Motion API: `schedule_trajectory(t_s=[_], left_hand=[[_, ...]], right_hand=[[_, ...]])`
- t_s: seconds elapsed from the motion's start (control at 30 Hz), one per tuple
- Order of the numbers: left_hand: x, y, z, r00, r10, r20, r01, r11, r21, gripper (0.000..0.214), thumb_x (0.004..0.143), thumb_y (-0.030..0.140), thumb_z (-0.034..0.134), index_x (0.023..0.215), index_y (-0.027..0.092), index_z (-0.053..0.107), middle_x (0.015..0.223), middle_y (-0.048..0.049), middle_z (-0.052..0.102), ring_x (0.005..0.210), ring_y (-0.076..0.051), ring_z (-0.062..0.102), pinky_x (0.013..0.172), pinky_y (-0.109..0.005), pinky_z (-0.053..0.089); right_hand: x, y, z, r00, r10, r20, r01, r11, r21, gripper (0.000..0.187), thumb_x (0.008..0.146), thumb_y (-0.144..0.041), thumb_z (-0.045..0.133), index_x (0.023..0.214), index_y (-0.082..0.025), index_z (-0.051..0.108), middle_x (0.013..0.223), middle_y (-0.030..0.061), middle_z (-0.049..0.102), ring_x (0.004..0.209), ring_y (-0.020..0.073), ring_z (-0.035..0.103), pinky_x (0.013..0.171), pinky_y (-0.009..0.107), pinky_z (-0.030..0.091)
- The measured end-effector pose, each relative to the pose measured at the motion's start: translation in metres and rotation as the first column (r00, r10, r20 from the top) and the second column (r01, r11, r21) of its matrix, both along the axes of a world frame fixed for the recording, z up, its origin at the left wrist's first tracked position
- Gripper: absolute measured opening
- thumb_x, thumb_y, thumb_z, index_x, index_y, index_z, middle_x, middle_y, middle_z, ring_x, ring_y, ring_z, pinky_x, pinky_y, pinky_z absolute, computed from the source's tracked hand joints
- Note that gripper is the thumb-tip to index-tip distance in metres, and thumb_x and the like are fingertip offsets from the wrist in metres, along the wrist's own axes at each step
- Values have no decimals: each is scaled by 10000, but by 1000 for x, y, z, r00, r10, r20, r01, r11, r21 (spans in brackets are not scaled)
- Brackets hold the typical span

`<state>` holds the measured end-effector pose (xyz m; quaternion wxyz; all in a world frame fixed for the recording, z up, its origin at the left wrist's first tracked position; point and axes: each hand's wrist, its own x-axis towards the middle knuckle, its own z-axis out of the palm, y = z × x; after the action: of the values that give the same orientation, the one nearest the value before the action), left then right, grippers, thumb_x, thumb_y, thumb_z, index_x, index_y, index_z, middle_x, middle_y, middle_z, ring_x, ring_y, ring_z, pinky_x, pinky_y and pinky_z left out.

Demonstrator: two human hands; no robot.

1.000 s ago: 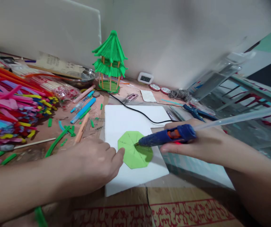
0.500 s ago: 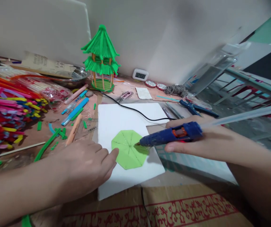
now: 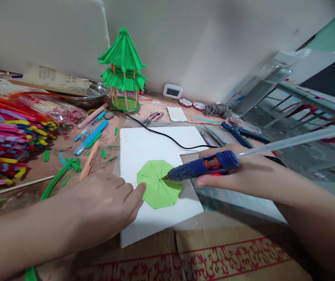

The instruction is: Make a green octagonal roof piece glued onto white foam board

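A light green paper octagon (image 3: 155, 197) lies flat on a white foam board (image 3: 138, 142). Shiny lines run out from its middle like spokes. My left hand (image 3: 116, 203) rests at the octagon's left edge, fingers curled, and a fingertip pins that edge to the board. In my right hand (image 3: 228, 175) is a blue hot glue gun (image 3: 199, 166), gripped round its body, with a long clear glue stick (image 3: 296, 138) out of its back. The gun's nozzle tip is at the octagon's middle, where the lines meet; whether it touches the paper I cannot tell.
Behind the board stands a green two-tiered pavilion model (image 3: 123, 70). Bundled pipe cleaners (image 3: 15, 136) fill the left. A black cord (image 3: 167, 134) crosses the board. Dark blue pliers (image 3: 240, 134), grey string (image 3: 218, 110) and a digital timer (image 3: 172, 91) lie farther back.
The glue gun and my right hand have shifted slightly left, bringing the nozzle closer to the octagon's middle. My left hand keeps its place on the octagon's edge.
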<state>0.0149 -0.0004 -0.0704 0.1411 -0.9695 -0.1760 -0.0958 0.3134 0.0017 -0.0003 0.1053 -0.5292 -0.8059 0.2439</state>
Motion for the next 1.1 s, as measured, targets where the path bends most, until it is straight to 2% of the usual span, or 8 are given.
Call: schedule_trajectory(t_s=[0.1,0.27,0.43,0.57,0.73,0.9,0.97,1.1], left_hand=[[0,0,0,999,-19,26,19,1000,-12,235,817,127,559,990,141,717,633,-47,698,509,-238,655,464,-349,507],[2,2,0,998,-30,55,30,1000,-3,231,796,119,581,976,120,727,618,-47,692,493,-260,663,430,-387,536],[2,2,1,998,-31,61,32,999,-17,206,804,123,578,943,135,730,618,-41,692,477,-257,656,412,-391,535],[3,1,3,997,-35,72,35,999,-2,219,822,129,556,954,124,731,625,-50,700,489,-254,668,422,-381,540],[4,2,2,997,-36,75,37,999,0,197,808,132,578,941,128,723,603,-35,684,472,-249,655,418,-378,531],[4,2,1,997,-33,68,33,999,9,205,818,142,572,962,129,716,617,-38,690,479,-252,649,425,-385,525],[4,2,2,998,-30,55,30,1000,3,215,835,143,548,969,129,715,626,-44,696,487,-251,651,424,-382,520],[4,2,3,998,-37,43,37,999,15,248,858,119,496,980,124,711,622,-49,695,485,-243,644,428,-375,515]], right_hand=[[1,1,1,997,67,26,-65,996,-67,255,850,-485,714,878,-245,795,739,-3,759,587,158,639,481,244,447],[4,2,1,995,62,80,-62,998,-7,338,850,-548,688,849,-225,788,734,13,761,587,169,633,498,266,444],[2,1,2,996,64,61,-61,997,-42,296,849,-523,703,858,-237,779,770,0,771,613,164,648,527,255,464],[4,1,5,995,23,102,-20,999,-30,363,843,-562,684,857,-210,768,733,10,758,633,178,643,557,264,469],[9,3,9,987,73,146,-72,997,-12,313,893,-487,648,858,-200,769,712,-6,734,630,159,607,579,251,444],[12,6,6,987,141,80,-142,990,-1,319,881,-509,663,849,-207,761,692,-31,716,628,149,600,585,238,436],[15,7,5,987,139,79,-138,990,-18,349,870,-543,665,888,-211,770,708,-30,724,638,152,610,585,237,438],[23,9,4,980,81,181,-84,996,9,407,860,-595,650,910,-213,780,696,-18,732,652,167,613,594,245,433]])
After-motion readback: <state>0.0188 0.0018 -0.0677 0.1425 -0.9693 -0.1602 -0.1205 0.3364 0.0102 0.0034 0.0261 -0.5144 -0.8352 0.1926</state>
